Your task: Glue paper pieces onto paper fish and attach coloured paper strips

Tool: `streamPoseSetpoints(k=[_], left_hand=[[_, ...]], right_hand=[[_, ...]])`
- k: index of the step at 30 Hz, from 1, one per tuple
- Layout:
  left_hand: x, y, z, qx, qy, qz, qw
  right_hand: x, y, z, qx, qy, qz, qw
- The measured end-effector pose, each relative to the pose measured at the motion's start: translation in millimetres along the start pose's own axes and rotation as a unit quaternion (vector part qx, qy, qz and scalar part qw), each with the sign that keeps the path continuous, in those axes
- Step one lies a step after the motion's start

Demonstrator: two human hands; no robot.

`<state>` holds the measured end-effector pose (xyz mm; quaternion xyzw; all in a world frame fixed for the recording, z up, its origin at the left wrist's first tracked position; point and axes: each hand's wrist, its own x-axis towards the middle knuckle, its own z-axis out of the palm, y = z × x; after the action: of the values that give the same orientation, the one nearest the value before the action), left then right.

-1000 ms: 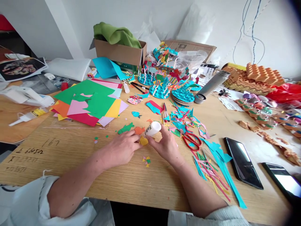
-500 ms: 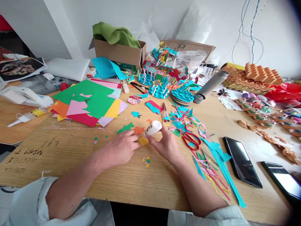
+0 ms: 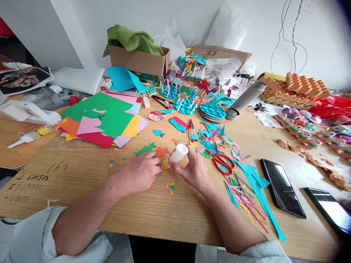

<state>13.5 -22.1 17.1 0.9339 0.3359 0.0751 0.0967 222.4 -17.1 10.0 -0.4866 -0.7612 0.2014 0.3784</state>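
- Fingers (image 3: 175, 167) of the right hand (image 3: 195, 172) are curled closed around a white glue stick (image 3: 178, 153), grasping it near its lower end.
- Glue stick lies tilted, its long axis running from lower left up to the upper right, with the lower end at a yellow paper cutout (image 3: 165, 164); whether they touch is hard to tell.
- Left hand (image 3: 139, 174) has its fingers bent and close together, the tips just beside or touching the yellow cutout; any grip on it cannot be told.
- An orange paper fish (image 3: 161, 151) and a green paper fish (image 3: 145, 148) lie just above the left hand on the wooden table (image 3: 82, 206).
- Small paper scraps (image 3: 171, 187) lie below the hands.
- Red-handled scissors (image 3: 223, 164) sit on cut paper strips (image 3: 246, 197) to the right.
- A stack of coloured paper sheets (image 3: 104, 120) lies to the upper left.
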Motion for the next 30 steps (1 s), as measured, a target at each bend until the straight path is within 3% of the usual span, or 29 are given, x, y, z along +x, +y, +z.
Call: streamPoseSetpoints(k=[16, 20, 26, 30], left_hand=[[1.6, 0.9, -1.9, 0.007, -0.015, -0.006, 1.0], [2.0, 1.8, -3.6, 0.011, -0.02, -0.002, 1.0], [1.9, 2.4, -4.7, 0.001, -0.025, -0.01, 1.0], [1.7, 2.5, -4.5, 0.004, -0.028, -0.008, 1.0]], right_hand=[[-1.1, 6.7, -0.4, -0.009, 0.008, -0.008, 1.0], [-0.3, 9.8, -0.7, 0.005, 0.033, 0.058, 0.998], [6.1, 16.7, 0.2, 0.182, 0.056, 0.146, 0.971], [8.8, 19.6, 2.1, 0.185, 0.065, 0.17, 0.966]])
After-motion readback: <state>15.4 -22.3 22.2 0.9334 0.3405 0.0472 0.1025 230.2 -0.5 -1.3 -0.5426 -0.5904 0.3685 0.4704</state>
